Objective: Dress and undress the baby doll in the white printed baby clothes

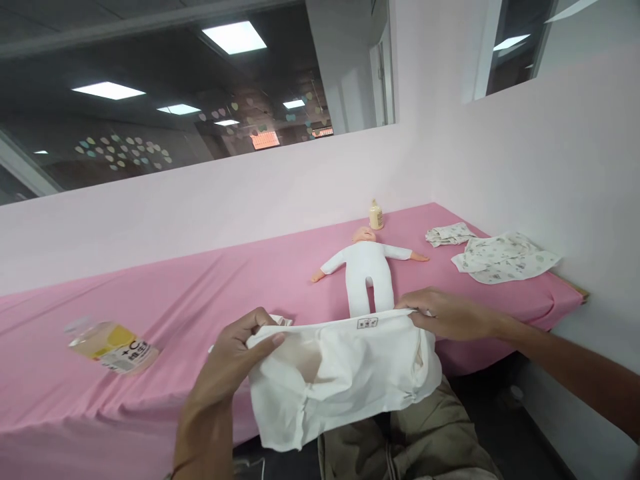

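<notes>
- Hanging between the two hands, in front of the pink-covered table (pixel 210 287), is a white cloth garment (pixel 345 373), its top edge pulled fairly straight and the rest drooping in folds above the wearer's trousers (pixel 425 443).
- Left hand (pixel 234 350) has one end of that edge pinched, thumb on the near side; right hand (pixel 440 312) grips the other end, so both are closed on fabric.
- Little printed label (pixel 367 323) sits on the top edge, too small to read.
- Just beyond the cloth there's a doll (pixel 369 267) in a white suit, arms spread, lying on the pink cover. The garment blocks the view of its feet, fwiw.
- Some small whitish item (pixel 281 321) pokes out behind the left hand, mostly hidden, can't tell what it is.
- Pump bottle (pixel 376 217) stands near the doll's head, by the wall.
- Over on the right: a smaller patterned cloth (pixel 447 235) bunched up, plus a bigger patterned cloth (pixel 505 259) just beside it.
- Way off left, well apart from everything, a clear bottle (pixel 115 347) with a yellow-and-white label, tipped over at an angle.
</notes>
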A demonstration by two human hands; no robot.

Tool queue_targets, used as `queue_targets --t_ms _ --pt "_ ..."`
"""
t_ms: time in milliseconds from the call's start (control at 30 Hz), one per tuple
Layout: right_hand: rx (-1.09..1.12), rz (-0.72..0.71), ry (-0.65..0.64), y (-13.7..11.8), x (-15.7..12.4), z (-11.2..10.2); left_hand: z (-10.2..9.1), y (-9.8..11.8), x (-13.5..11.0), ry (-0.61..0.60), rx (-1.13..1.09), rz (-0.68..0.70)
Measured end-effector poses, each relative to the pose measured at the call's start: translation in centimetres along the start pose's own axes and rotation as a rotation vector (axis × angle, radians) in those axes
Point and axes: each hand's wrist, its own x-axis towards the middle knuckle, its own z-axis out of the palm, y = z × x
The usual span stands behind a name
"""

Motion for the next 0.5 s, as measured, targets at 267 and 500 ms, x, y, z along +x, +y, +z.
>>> queue_targets --t_ms 267,500 --pt "0.155 0.054 0.059 0.2 1.8 -1.7 -2.1 1.2 2.8 0.406 0.471 0.176" --pt "0.318 0.096 0.266 3.2 13.2 -0.9 -0.4 -4.7 14.9 0.531 0.999 0.140"
